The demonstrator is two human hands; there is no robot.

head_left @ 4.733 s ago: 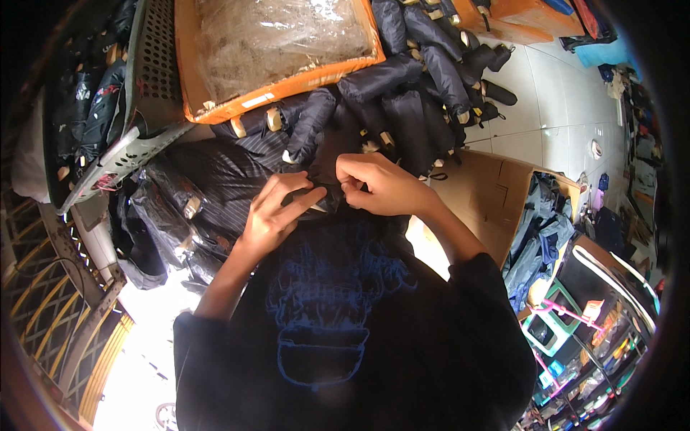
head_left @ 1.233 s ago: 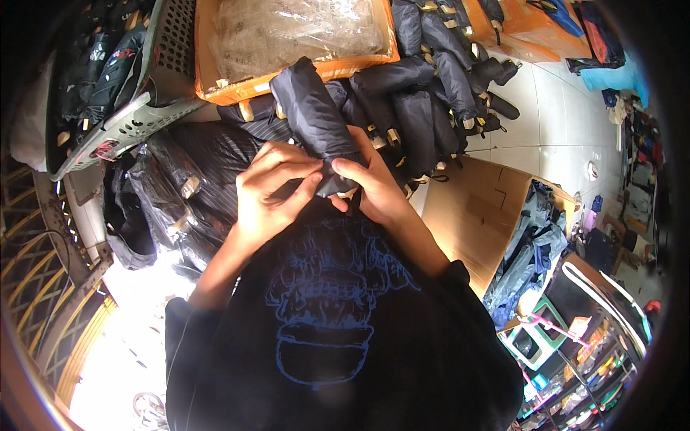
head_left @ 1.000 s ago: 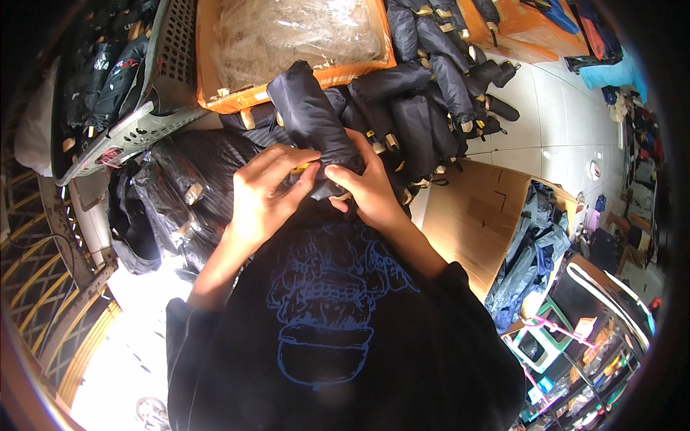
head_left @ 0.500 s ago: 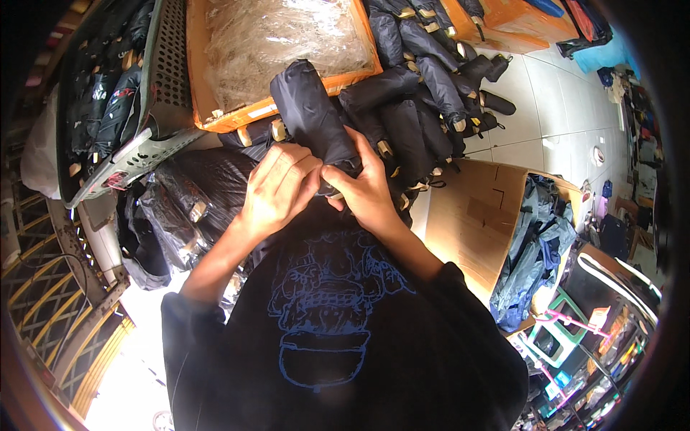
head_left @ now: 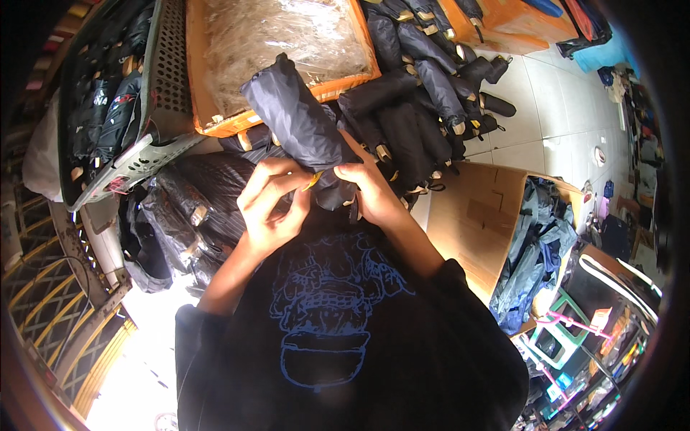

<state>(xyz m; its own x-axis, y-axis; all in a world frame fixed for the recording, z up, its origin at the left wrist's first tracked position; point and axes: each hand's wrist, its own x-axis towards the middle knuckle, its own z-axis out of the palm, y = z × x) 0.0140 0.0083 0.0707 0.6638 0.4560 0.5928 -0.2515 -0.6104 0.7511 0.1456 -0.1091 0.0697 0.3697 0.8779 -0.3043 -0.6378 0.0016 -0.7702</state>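
Note:
A dark, shiny fabric bundle, cylindrical like a folding umbrella in its sleeve, is tilted with its top to the left. My right hand grips its lower end, thumb in front and the other fingers mostly hidden behind. At the left of that end, my left hand pinches a small yellow piece between thumb and fingertips. Loose dark cloth hangs below the bundle between both hands. Many similar dark bundles with tan ends lie piled just beyond, to the right.
An orange-rimmed box holding clear plastic wrap lies ahead. To its left stands a grey perforated crate full of dark bundles. A cardboard carton with blue fabric is at right, near a green stool. Plastic-wrapped bundles lie left.
The bundle's top has swung left and it leans more. My left hand has come slightly down and away from my right, and the yellow piece now shows in its pinch.

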